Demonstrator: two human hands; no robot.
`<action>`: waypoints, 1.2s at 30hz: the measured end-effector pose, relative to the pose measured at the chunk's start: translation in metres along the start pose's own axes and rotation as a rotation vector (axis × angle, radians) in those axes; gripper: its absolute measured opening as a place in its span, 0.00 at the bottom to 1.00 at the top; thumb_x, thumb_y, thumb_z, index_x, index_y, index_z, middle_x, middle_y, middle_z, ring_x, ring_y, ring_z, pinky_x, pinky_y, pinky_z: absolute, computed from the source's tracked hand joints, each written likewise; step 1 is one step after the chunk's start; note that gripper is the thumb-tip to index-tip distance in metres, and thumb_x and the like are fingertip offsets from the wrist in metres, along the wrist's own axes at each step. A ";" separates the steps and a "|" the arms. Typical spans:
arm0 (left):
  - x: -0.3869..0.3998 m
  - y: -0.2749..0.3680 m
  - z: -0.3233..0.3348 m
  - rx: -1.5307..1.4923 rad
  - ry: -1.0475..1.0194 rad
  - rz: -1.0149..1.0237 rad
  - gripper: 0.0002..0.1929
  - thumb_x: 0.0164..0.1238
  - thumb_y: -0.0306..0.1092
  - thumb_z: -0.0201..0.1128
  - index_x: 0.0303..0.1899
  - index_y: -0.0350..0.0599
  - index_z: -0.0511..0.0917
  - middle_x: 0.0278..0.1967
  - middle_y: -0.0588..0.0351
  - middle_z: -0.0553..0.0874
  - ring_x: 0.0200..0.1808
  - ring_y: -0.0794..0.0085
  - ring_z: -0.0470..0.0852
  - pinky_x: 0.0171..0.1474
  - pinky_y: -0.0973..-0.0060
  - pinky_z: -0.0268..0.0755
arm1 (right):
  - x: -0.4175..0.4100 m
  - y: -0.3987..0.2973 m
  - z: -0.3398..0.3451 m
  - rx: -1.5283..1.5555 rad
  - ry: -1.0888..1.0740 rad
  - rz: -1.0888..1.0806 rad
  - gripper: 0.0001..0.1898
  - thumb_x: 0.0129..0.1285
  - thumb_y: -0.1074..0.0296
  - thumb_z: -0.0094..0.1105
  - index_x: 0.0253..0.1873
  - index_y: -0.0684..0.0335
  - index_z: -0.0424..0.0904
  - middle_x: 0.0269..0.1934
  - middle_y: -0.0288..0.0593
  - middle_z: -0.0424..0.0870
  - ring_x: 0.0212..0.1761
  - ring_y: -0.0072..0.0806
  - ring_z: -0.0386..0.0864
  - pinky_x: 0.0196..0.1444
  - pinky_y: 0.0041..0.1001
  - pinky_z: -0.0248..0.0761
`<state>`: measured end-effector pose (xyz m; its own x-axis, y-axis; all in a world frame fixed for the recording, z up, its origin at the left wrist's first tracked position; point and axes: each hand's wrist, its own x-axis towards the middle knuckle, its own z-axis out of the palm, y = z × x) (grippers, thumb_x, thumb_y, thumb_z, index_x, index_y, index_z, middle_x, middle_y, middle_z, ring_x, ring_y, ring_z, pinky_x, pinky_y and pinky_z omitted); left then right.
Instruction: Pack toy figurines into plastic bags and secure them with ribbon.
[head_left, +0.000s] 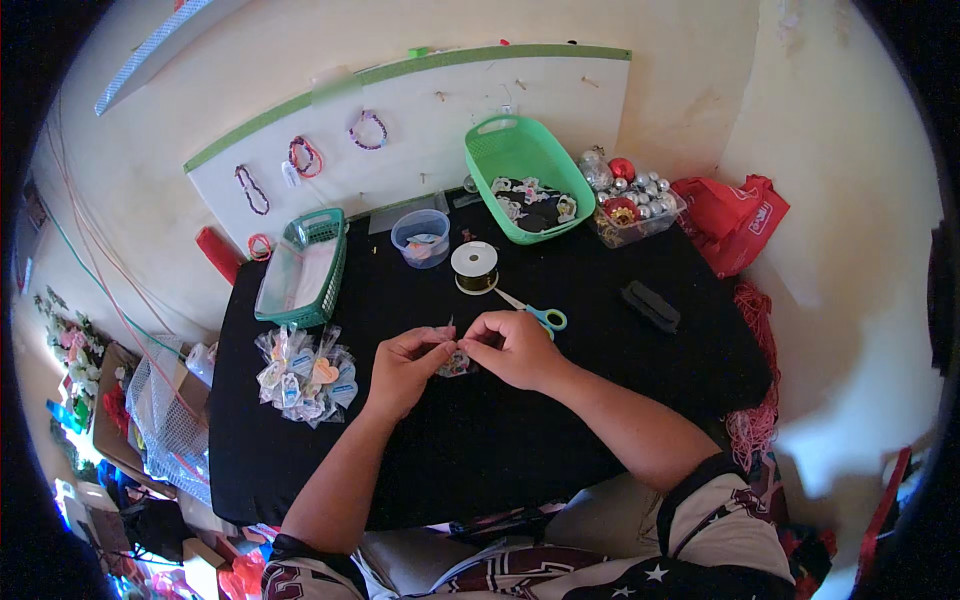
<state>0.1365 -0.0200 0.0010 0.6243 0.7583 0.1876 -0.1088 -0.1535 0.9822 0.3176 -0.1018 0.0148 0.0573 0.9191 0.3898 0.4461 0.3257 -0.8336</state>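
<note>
Over the middle of the black-covered table, my left hand (407, 369) and my right hand (511, 349) meet at the fingertips. Between them they pinch the gathered neck of a small clear plastic bag (456, 365), with small colourful contents in its lower part. My fingers partly hide the neck. Just beyond my right hand lie scissors (551, 319) with blue and yellow handles, partly covered by that hand. Behind them stands a spool of dark ribbon or cord (475, 268) with white flanges. Left of my left hand is a pile of filled clear bags (307, 379) with tags.
At the back left sits a teal basket (337, 262) with plastic sleeves. A round clear tub (421, 259) and a green basket (574, 161) stand behind the spool. A box of baubles (652, 232) is at the back right, and a dark brush-like object (651, 306) lies to the right.
</note>
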 end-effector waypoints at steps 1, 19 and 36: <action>0.000 0.000 0.000 0.026 0.008 0.036 0.11 0.66 0.24 0.65 0.49 0.35 0.83 0.42 0.55 0.87 0.41 0.79 0.83 0.48 0.80 0.76 | 0.000 0.000 0.001 0.001 -0.001 0.000 0.06 0.63 0.68 0.66 0.36 0.65 0.82 0.28 0.35 0.84 0.27 0.15 0.77 0.29 0.19 0.69; 0.004 0.011 0.005 0.010 0.161 -0.105 0.31 0.60 0.24 0.70 0.60 0.32 0.60 0.36 0.50 0.87 0.37 0.76 0.85 0.41 0.81 0.76 | -0.001 -0.012 0.006 -0.058 0.079 0.000 0.07 0.59 0.71 0.65 0.31 0.69 0.79 0.24 0.45 0.82 0.24 0.29 0.81 0.27 0.27 0.72; 0.006 0.001 -0.012 -0.131 0.014 -0.164 0.25 0.61 0.22 0.68 0.57 0.35 0.64 0.32 0.55 0.84 0.35 0.78 0.83 0.40 0.81 0.75 | 0.001 -0.004 -0.003 -0.106 0.004 -0.003 0.09 0.63 0.67 0.65 0.36 0.67 0.83 0.27 0.38 0.84 0.26 0.17 0.78 0.28 0.20 0.70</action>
<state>0.1306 -0.0081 0.0032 0.6310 0.7754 0.0247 -0.1072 0.0556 0.9927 0.3184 -0.1032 0.0201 0.0587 0.9172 0.3941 0.5380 0.3035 -0.7864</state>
